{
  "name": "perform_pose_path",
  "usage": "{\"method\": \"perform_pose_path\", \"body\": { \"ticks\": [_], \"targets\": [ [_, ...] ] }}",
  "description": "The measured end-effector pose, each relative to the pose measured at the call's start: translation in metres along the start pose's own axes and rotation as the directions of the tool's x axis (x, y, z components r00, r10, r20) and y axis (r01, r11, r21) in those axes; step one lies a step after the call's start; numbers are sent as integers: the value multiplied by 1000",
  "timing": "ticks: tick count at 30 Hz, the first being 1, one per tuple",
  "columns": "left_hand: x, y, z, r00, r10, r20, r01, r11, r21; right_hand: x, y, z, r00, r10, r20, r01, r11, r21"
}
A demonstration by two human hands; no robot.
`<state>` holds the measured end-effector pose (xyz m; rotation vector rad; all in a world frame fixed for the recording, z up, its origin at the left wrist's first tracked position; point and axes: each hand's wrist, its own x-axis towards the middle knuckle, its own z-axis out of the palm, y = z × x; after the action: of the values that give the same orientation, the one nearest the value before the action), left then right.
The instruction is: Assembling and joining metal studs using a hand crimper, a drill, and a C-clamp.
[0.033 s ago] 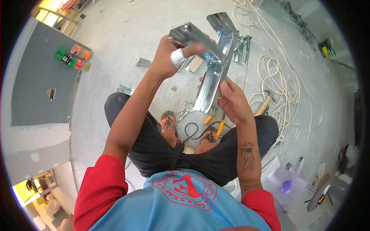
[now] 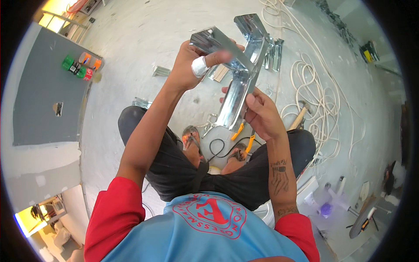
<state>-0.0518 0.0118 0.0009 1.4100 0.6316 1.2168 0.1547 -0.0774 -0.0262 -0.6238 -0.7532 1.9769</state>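
Observation:
Both hands hold up a bent piece of galvanised metal channel [image 2: 233,98], shiny silver, with two angled arms at its far end. My left hand [image 2: 190,65] is closed around the nearer left arm, its thumb, wrapped in white tape [image 2: 200,67], lying across the metal. Lower down, my right hand [image 2: 264,115] grips the channel's long lower section, thumb on the right side and fingertips showing past the left edge. Below the channel, between my feet, lies a tool with orange handles [image 2: 250,143]; its head is hidden.
Short metal channel pieces [image 2: 275,54] lie on the floor ahead, with another [image 2: 161,70] to the left. Coiled white cable [image 2: 316,102] spreads on the right beside a wooden-handled hammer [image 2: 299,118]. Bottles [image 2: 77,67] stand by the grey panel [image 2: 48,96] at left.
The channel's lower end and my right hand have shifted very slightly left. Both hands keep their hold.

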Motion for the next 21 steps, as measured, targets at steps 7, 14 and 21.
{"method": "perform_pose_path", "body": {
  "ticks": [7,14,21],
  "targets": [
    [-7,-10,3,869,-360,340,333,933,137,6,9,-1,899,-417,-134,362,880,-308],
    [-20,-11,21,859,-377,347,158,839,521,5,-10,-31,818,-453,-355,346,880,-327],
    [-25,-11,19,878,-284,385,19,824,566,-5,-27,-38,791,-563,-239,523,826,-210]
  ]
}}
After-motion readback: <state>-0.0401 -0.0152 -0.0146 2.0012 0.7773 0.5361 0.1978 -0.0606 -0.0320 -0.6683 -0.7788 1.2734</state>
